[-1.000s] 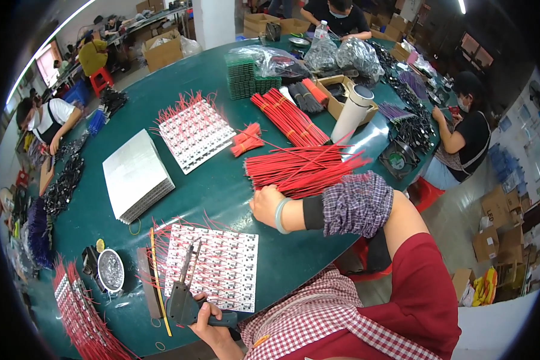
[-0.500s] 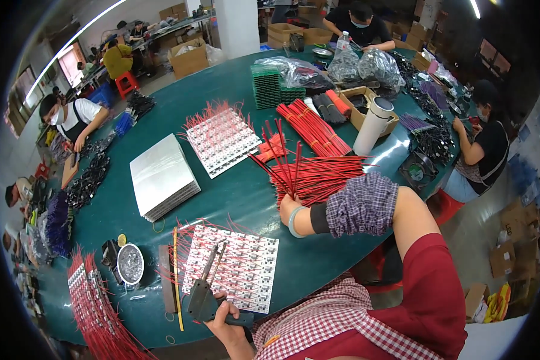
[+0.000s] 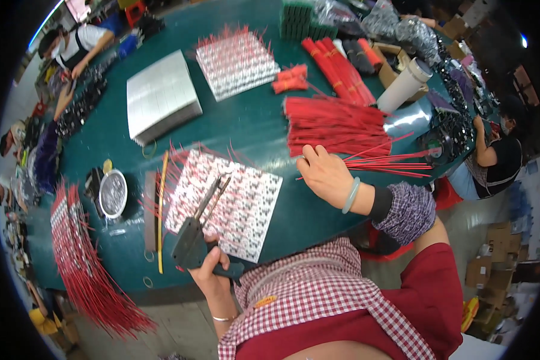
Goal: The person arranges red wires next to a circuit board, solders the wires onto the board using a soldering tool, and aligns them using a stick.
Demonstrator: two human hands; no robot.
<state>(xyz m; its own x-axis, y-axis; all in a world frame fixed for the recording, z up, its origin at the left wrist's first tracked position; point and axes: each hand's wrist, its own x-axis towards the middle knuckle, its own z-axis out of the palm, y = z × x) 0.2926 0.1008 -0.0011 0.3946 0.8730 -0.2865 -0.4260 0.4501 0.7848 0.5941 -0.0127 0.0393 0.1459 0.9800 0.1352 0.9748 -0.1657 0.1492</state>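
Red and white checks cover the apron (image 3: 318, 294) of the person, close to us. Just past it, the left hand (image 3: 211, 264) holds a dark soldering gun (image 3: 192, 240). Its fingers are wrapped around the handle, and the gun's thin tip points up and away, over a white board (image 3: 258, 210). This board lies flat on the green surface (image 3: 240, 129), near its edge, with rows of tiny dark parts and thin red wires on top.

To the left of the board are a yellow stick (image 3: 161, 222) and a brown strip (image 3: 150, 219), side by side. More to the left, a bunch of wired strips (image 3: 81, 252) hangs its long red wires over the edge. A round bowl (image 3: 125, 195) with shiny stuff inside sits near them.

The right hand (image 3: 330, 177) is palm down, with its fingers bent and a little apart. Some loose red wires (image 3: 396, 165) poke out beside it to the right; I cannot tell if the fingers grip any.

Just past that hand lies a big pile of red wires (image 3: 339, 126). Farther off are a pale flat stack (image 3: 165, 99), more wired boards (image 3: 237, 69), a tall white bottle (image 3: 405, 87) and tied red bundles (image 3: 342, 72). Farthest back stands a green stack (image 3: 297, 23).
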